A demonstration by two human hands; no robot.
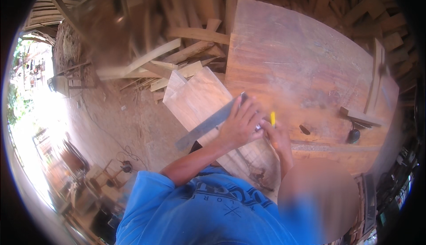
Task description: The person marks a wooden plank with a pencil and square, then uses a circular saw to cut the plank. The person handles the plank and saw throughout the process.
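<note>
1. While I'm monitoring remotely, the blue shirt (195, 214) is filling the near foreground; I'm wanting it staying back so the sightline to the work is staying clean.
2. Right hand (276, 136): looks to be pinching a yellow stick (273, 119), fingers curling in. Blur is softening it, and any tip is hiding, so I'm not calling contact. I'm favouring a light hold at a constant angle.
3. Left hand (242, 120): is clasping the upper end of a flat metal strip (204, 125), fingers bending over it, just beside the right. I'm wanting fingertips staying clear of the working edge.
4. Strip: is lying aslant across the pale board (202, 96), lower end sticking out past the board's left edge. Ruler, square or saw, I'm not telling from here. I'm judging pivot as the main risk: hold is sitting at one end, so spreading the fingers wider would be helping.
5. Pale board: far end is overlapping a second board (174, 84). Support isn't showing; I'm wanting both checked for slip.
6. Reddish tabletop (301, 72): is stretching off rightward; a wood block (360, 116) and black rounded object (353, 136) are sitting well apart from the hands.
7. Offcut pile (182, 54): is standing beyond, not interfering.
</note>
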